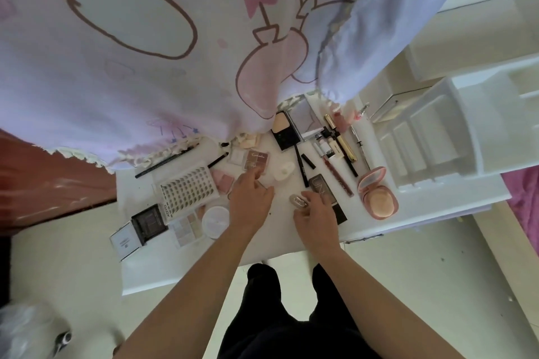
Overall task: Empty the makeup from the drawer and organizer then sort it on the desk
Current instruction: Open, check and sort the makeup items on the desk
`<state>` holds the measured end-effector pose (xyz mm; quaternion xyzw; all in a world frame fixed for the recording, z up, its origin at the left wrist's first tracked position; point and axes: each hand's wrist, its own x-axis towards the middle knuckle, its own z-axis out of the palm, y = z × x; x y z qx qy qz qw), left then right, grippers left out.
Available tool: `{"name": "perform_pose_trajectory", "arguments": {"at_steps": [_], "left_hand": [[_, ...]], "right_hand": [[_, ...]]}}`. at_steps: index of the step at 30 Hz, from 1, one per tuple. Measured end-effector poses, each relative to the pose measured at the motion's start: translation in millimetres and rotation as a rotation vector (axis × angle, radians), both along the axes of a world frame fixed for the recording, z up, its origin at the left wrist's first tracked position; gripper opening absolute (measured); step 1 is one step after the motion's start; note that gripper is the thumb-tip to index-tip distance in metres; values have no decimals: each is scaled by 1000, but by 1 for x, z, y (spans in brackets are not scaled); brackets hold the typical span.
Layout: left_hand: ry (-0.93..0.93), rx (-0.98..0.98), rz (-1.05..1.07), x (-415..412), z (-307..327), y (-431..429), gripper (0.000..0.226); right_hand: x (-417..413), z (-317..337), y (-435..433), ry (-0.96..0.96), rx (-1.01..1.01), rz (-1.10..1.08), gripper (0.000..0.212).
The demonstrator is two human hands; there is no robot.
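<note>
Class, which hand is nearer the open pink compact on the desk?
Right. The right hand, holding a small silver item, lies just left of the pink compact; the left hand is farther left.

Inverted "XOVO" on lash tray [186, 194] edge, large "UN" on dark palette [319, 186] lid, script on brown palette [258, 161] illegible

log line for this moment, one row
phase: sorting | left hand: open, fingertips at brown palette | right hand: holds small silver case | desk: items spread out
</note>
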<state>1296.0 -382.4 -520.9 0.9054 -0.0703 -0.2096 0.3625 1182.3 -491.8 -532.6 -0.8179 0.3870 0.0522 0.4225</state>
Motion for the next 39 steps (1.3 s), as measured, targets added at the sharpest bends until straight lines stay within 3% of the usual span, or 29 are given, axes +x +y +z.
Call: {"name": "perform_pose_trajectory", "arguments": {"at_steps": [5, 12, 15, 23, 26, 32, 35, 39], "left_hand": [[-124, 25, 228, -11, 4, 82, 26], [-73, 134, 393, -24, -13, 182, 36], [-30, 145, 330, -25, -21, 207, 39], [-2, 194, 138, -26, -31, 223, 44], [-4, 236, 103, -29, -30, 223, 47], [3, 268, 99, -28, -30, 223, 46], [28, 269, 133, -24, -27, 219, 42], [26, 250, 278, -18, -14, 206, 37]], "right_hand": [[8, 14, 20, 21, -30, -25, 24], [40, 11, 85, -15, -24, 318, 27], [50, 13, 105, 28, -78, 369, 39], [70, 11, 102, 114, -216, 255, 40], [76, 4, 91, 272, -247, 266, 61], [76, 3, 89, 336, -171, 206, 86], [75, 7, 86, 291, -174, 192, 57], [65, 25, 89, 29, -38, 89, 28]]}}
